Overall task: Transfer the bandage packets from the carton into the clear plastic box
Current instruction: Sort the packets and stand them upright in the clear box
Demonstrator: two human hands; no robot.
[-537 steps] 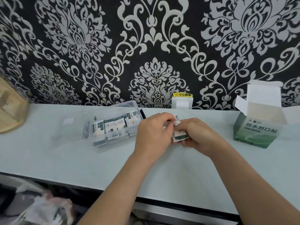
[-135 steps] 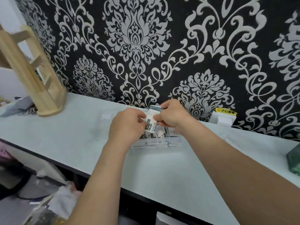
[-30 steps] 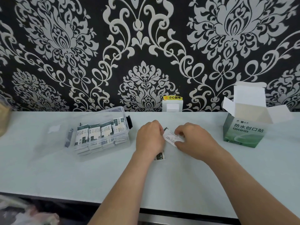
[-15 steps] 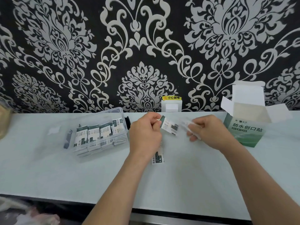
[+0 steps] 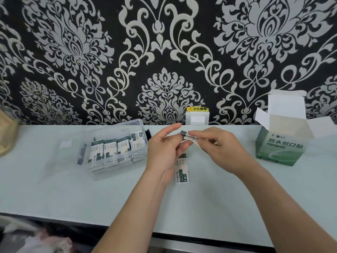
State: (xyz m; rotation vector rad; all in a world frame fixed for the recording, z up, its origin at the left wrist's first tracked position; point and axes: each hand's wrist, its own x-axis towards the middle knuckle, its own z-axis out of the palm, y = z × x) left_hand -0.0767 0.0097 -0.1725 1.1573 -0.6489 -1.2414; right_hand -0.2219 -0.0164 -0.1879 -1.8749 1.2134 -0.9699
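Note:
My left hand and my right hand meet above the middle of the table, both pinching a small stack of bandage packets between them. A strip of green-and-white packets hangs from under my left hand and lies on the table. The clear plastic box stands to the left with several packets upright inside it. Over at the right, the green carton sits with its flaps open; its inside is hidden.
A white wall socket with a yellow warning label sits at the back behind my hands. The box's clear lid lies flat to its left. A wooden stand's edge shows at far left. The table's front edge runs below my forearms.
My hands, apart half a second ago with a packet in the left, have come together on the packets. The box and the carton have not moved.

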